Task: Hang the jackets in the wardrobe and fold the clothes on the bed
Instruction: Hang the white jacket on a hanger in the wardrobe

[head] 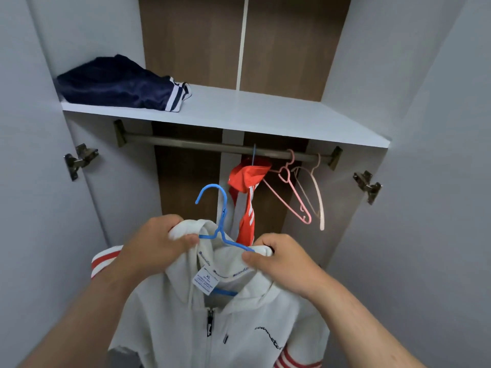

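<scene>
A white zip hoodie jacket (239, 322) with red-striped cuffs sits on a blue hanger (220, 208), held up in front of the open wardrobe. My left hand (156, 243) grips the hood's left edge. My right hand (281, 258) pinches the hood's right edge at the hanger's arm. The blue hook points up, below the wardrobe rail (212, 146) and apart from it. A red jacket with white stripes (248, 187) hangs from the rail just behind the hook.
Two bare hangers, a pink hanger (292, 192) and a pale hanger (317, 192), hang at the rail's right end. A folded navy garment (119, 83) lies on the left of the white shelf (265, 112). Both doors stand open, with the hinges (79, 159) on the side walls.
</scene>
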